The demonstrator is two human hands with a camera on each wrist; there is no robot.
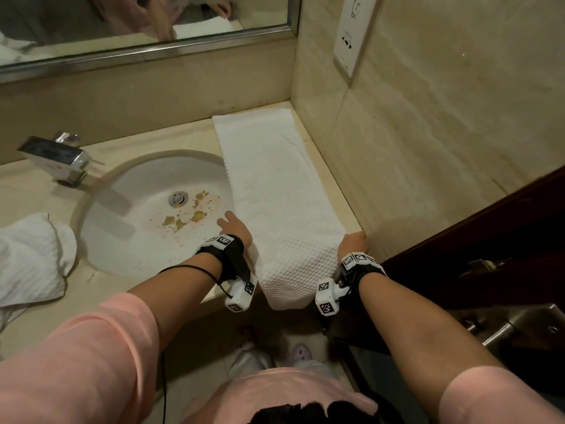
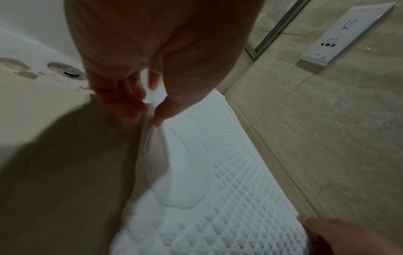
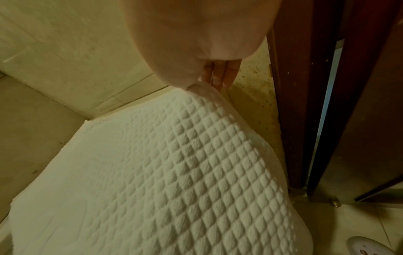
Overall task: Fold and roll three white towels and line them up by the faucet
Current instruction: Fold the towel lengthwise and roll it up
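towel (image 1: 275,191) right of sink (image 1: 101,209) | faucet (image 1: 58,159) behind-left

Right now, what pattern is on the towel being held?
White towel, raised diamond quilt pattern; clearest in the right wrist view.

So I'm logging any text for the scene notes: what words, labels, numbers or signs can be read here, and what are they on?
No word or number can be read.
Wall socket plate: a drawn line symbol at its top and small print beside the socket holes, too small and blurred to read.
Wrist camera mounts: black-and-white square marker patterns, no letters.
Folded towel: embossed pattern only, no text.
Faucet: no legible marking.
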